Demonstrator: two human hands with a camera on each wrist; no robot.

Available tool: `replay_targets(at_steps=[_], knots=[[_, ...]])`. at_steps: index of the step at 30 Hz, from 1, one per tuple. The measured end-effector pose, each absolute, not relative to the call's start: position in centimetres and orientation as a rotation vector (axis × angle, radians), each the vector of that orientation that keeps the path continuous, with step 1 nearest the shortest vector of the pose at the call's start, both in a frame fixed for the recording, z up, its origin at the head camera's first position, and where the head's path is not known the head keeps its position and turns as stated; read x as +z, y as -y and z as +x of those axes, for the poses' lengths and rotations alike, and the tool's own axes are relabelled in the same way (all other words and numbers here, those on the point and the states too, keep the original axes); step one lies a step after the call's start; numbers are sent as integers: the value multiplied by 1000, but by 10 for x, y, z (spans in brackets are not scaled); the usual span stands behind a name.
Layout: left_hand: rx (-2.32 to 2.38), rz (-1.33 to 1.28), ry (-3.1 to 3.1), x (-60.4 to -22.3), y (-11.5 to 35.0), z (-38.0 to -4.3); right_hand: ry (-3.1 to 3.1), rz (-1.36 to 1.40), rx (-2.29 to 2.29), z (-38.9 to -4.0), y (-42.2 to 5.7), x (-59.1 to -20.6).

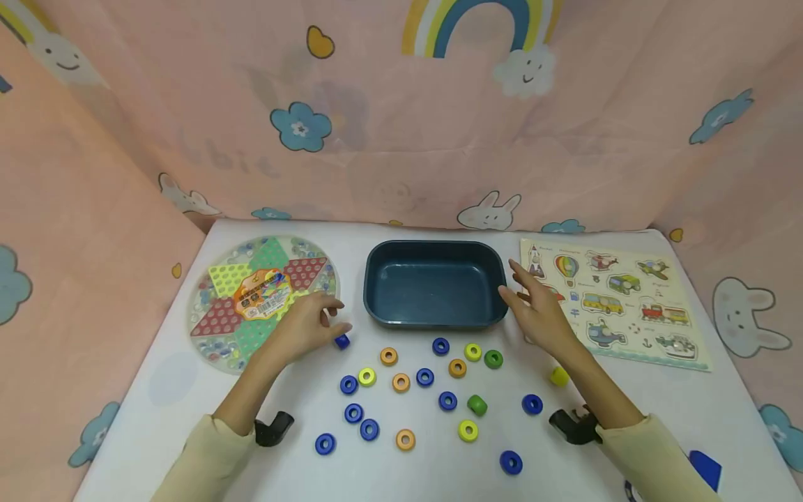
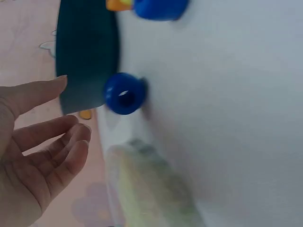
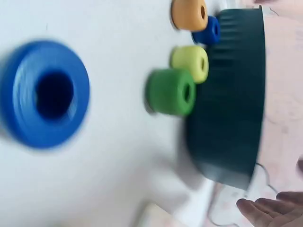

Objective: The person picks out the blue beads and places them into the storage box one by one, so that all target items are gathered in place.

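Note:
My left hand (image 1: 309, 325) hovers between the round game board (image 1: 210, 296) and the dark teal tray (image 1: 436, 325), fingers loosely bent with a gap to the thumb. Just below its thumb lies a blue bead (image 1: 341, 341), which the left wrist view shows as a ring-shaped blue bead (image 2: 125, 93) with nothing gripping it. My right hand (image 1: 541, 317) is at the tray's right end, fingers spread and holding nothing, thumb close to the rim. In the right wrist view a green bead (image 3: 171, 92) and a yellow bead (image 3: 190, 63) stand before the tray (image 3: 232, 104).
Several blue, orange, yellow and green beads are scattered in front of the tray, among them an orange bead (image 1: 405, 439). A picture puzzle board (image 1: 633, 348) lies at the right. A yellow bead (image 1: 560, 376) sits beside the right forearm, and a blue piece (image 1: 705, 468) near the right sleeve.

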State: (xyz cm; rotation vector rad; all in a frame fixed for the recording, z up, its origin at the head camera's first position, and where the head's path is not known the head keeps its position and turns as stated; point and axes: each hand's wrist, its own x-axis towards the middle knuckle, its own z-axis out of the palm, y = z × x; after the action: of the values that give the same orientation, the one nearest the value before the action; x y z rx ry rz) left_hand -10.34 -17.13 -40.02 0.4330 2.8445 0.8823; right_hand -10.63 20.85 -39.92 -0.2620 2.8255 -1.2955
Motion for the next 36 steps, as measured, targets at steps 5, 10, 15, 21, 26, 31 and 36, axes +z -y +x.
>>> replay_targets(at_steps=[5, 10, 15, 21, 26, 31, 36], knots=[[864, 366, -2829, -420, 172, -92, -2537, -50, -1565, -116, -207, -419], [931, 274, -2828, -434, 171, -80, -2166, 149, -1847, -118, -205, -434], [1010, 241, -2844, -441, 170, -73, -2031, 212, -1973, -118, -204, -441], [1238, 186, -2811, -436, 174, -71, -2012, 200, -1994, -119, -202, -441], [1630, 128, -2570, -414, 169, -84, -2006, 214, -2001, -118, -203, -439], [1797, 189, -2444, -388, 148, -112, -2007, 242, -1995, -118, -202, -440], [1791, 205, -2453, -381, 123, -144, -1993, 245, -2004, -120, -201, -440]])
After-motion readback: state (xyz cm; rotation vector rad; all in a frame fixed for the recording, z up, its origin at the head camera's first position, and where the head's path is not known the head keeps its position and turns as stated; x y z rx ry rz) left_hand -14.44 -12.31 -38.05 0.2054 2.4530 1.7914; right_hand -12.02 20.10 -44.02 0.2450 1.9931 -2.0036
